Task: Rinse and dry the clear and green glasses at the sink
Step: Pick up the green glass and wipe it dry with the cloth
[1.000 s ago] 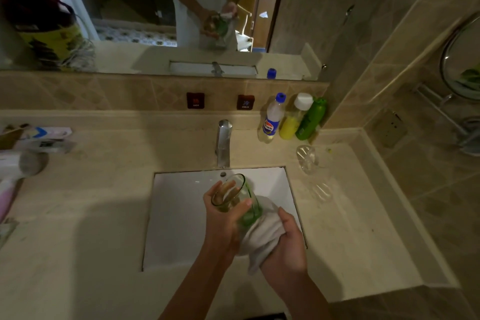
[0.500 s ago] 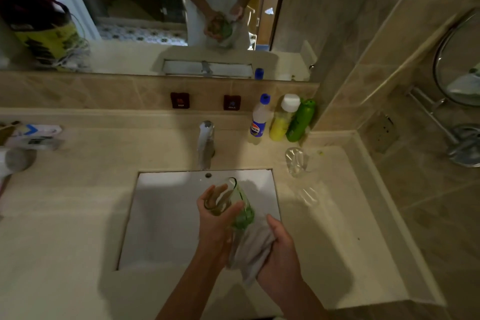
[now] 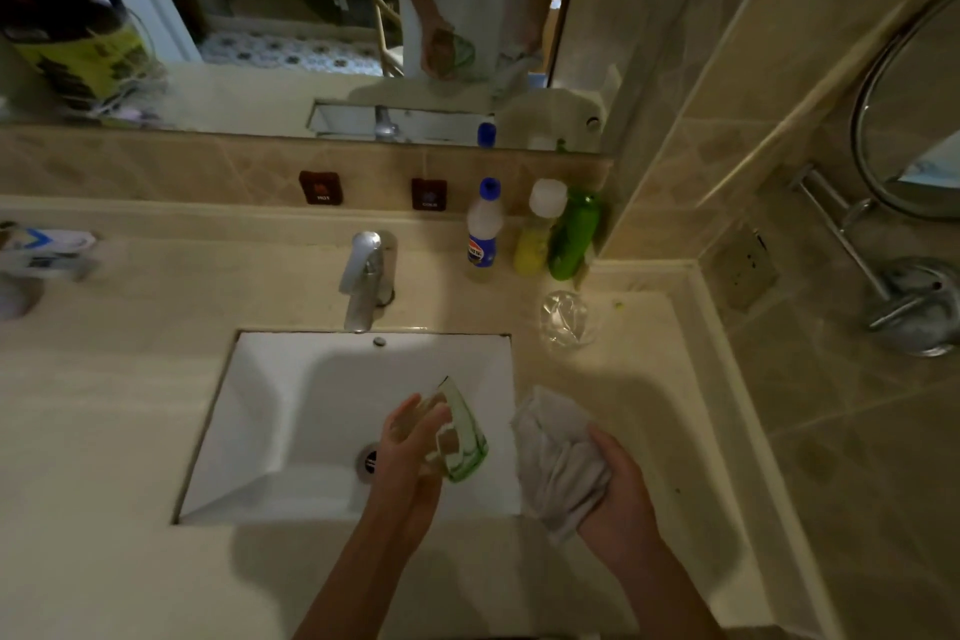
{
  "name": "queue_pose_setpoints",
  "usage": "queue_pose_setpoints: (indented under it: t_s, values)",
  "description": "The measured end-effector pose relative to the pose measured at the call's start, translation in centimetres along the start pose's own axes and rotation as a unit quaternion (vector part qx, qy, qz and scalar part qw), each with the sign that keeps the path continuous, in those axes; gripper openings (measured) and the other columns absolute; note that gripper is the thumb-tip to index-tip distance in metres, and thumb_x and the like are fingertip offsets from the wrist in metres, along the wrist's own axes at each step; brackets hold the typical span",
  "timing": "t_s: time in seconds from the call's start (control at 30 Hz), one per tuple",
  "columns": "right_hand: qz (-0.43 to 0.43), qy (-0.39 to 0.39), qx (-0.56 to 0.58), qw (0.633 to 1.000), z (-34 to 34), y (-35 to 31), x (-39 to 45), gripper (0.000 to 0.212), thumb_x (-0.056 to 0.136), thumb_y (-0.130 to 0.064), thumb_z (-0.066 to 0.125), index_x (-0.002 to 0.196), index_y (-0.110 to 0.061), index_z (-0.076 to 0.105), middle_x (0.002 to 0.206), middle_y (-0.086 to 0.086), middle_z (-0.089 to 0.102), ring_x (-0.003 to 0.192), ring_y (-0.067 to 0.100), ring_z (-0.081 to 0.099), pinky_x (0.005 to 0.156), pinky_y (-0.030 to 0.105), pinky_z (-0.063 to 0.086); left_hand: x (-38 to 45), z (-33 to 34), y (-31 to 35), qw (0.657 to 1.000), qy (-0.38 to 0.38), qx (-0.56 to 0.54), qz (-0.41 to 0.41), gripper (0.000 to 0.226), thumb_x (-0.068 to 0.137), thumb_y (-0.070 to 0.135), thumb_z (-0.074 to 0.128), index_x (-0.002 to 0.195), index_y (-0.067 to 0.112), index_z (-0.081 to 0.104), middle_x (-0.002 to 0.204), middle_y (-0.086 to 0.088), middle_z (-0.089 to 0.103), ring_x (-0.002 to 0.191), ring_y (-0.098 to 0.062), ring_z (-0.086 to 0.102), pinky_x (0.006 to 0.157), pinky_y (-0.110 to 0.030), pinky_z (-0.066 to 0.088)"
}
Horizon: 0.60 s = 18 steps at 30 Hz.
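Left hand [image 3: 415, 452] grips green glass [image 3: 465, 437] over sink [image 3: 270, 431], right hand [image 3: 618, 489] clutches cloth [image 3: 556, 447] apart; wipe inside next, glass held firmly.

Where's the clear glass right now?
In the head view the clear glass stands on the counter right of the sink, just in front of the green bottle, untouched by either hand.

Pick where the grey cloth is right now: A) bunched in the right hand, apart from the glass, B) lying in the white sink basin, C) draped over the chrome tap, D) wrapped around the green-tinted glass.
A: the right hand grips the bunched grey cloth, clear of the green-tinted glass held by the left hand.
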State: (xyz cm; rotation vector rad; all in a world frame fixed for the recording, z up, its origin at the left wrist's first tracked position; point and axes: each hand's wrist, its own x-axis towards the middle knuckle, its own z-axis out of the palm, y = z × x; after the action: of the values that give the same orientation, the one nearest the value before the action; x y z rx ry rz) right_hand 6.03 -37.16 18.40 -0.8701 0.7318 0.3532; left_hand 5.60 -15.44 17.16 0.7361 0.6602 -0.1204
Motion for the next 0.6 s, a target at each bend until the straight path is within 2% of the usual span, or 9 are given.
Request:
queue_pose_setpoints:
  t_s: [0.07, 0.1, 0.17, 0.23, 0.37, 0.47, 0.5, 0.53, 0.6]
  values:
    - [0.049, 0.002, 0.028, 0.998, -2.4, -1.8, 2.2, 0.031, 0.081, -0.028, 0.067, 0.103, -0.009, 0.077, 0.086, 0.002, 0.075, 0.085, 0.011, 0.060, 0.094, 0.011, 0.025, -0.3, 0.0, -1.0, 1.000, -0.002, -0.017, -0.008, 0.086, 0.075, 0.023, 0.086, 0.144, -0.002, 0.042, 0.125, -0.026, 0.056, 0.110, -0.039, 0.061, 0.087, -0.048, 0.057]
    - [0.051, 0.001, 0.004, 0.999, -3.3, -2.8, 2.9, 0.029, 0.079, -0.027, 0.068, 0.098, -0.008, 0.077, 0.082, 0.004, 0.074, 0.080, 0.012, 0.062, 0.083, 0.012, 0.032, -0.3, 0.2, -1.4, 1.000, -0.001, -0.020, -0.006, 0.080, 0.076, 0.021, 0.083, 0.142, -0.003, 0.044, 0.121, -0.024, 0.057, 0.107, -0.037, 0.062, 0.086, -0.047, 0.058]
    - [0.025, 0.017, -0.083, 0.996, -4.6, -4.6, 4.2, 0.024, 0.089, -0.023, 0.058, 0.090, -0.008, 0.075, 0.076, 0.008, 0.073, 0.066, 0.020, 0.069, 0.068, 0.023, 0.055, -0.5, 0.4, -2.2, 1.000, -0.004, -0.025, 0.001, 0.064, 0.081, 0.015, 0.075, 0.136, -0.006, 0.050, 0.115, -0.022, 0.059, 0.098, -0.033, 0.065, 0.082, -0.045, 0.060]
    - [-0.041, 0.051, -0.238, 0.969, -5.5, -5.7, 5.5, 0.018, 0.093, -0.022, 0.056, 0.101, -0.011, 0.067, 0.089, 0.011, 0.072, 0.076, 0.026, 0.069, 0.081, 0.042, 0.058, -0.6, 0.4, -2.6, 1.000, -0.014, -0.021, 0.005, 0.041, 0.087, 0.010, 0.070, 0.124, -0.002, 0.058, 0.113, -0.020, 0.057, 0.096, -0.032, 0.064, 0.087, -0.051, 0.057]
    - [-0.199, -0.047, -0.503, 0.840, -5.8, -5.5, 7.8, 0.036, 0.091, -0.024, 0.052, 0.125, -0.019, 0.063, 0.127, 0.011, 0.065, 0.111, 0.008, 0.061, 0.101, 0.029, 0.047, -0.5, 0.4, -3.2, 1.000, -0.011, -0.005, -0.006, 0.015, 0.092, 0.008, 0.062, 0.106, 0.003, 0.067, 0.113, -0.019, 0.057, 0.107, -0.037, 0.058, 0.109, -0.063, 0.039]
    - [-0.200, -0.107, -0.622, 0.749, -6.4, -2.8, 8.8, 0.029, 0.087, -0.061, 0.056, 0.116, -0.061, 0.053, 0.126, 0.006, 0.063, 0.111, -0.004, 0.059, 0.104, 0.036, 0.046, -0.5, 0.8, -3.5, 1.000, -0.018, -0.003, -0.011, 0.013, 0.090, 0.010, 0.063, 0.091, 0.009, 0.076, 0.102, -0.020, 0.064, 0.101, -0.034, 0.063, 0.107, -0.059, 0.042]
    - [-0.167, -0.101, -0.641, 0.742, -6.5, -1.7, 8.8, 0.036, 0.086, -0.062, 0.055, 0.121, -0.062, 0.047, 0.133, 0.005, 0.058, 0.117, 0.002, 0.056, 0.107, 0.033, 0.042, -0.6, 1.0, -3.6, 1.000, -0.023, 0.004, -0.008, 0.010, 0.086, 0.014, 0.069, 0.090, 0.011, 0.078, 0.100, -0.019, 0.066, 0.099, -0.032, 0.064, 0.106, -0.058, 0.043]
    - [-0.174, -0.111, -0.684, 0.700, -7.0, -0.5, 9.3, 0.042, 0.092, -0.053, 0.054, 0.133, -0.053, 0.044, 0.146, 0.002, 0.047, 0.132, 0.011, 0.045, 0.112, 0.031, 0.033, -0.7, 1.2, -3.5, 0.999, -0.030, 0.008, -0.007, 0.016, 0.080, 0.020, 0.079, 0.092, 0.012, 0.079, 0.099, -0.018, 0.067, 0.098, -0.031, 0.065, 0.105, -0.056, 0.044]
    - [-0.231, -0.176, -0.766, 0.574, -8.6, 1.2, 10.0, 0.060, 0.091, -0.038, 0.044, 0.149, -0.040, 0.030, 0.162, -0.012, 0.014, 0.150, 0.015, 0.011, 0.121, 0.037, 0.014, -0.4, 1.0, -3.7, 0.999, -0.036, 0.023, -0.018, 0.046, 0.065, 0.029, 0.092, 0.103, 0.009, 0.076, 0.103, -0.019, 0.067, 0.099, -0.032, 0.065, 0.102, -0.054, 0.048]
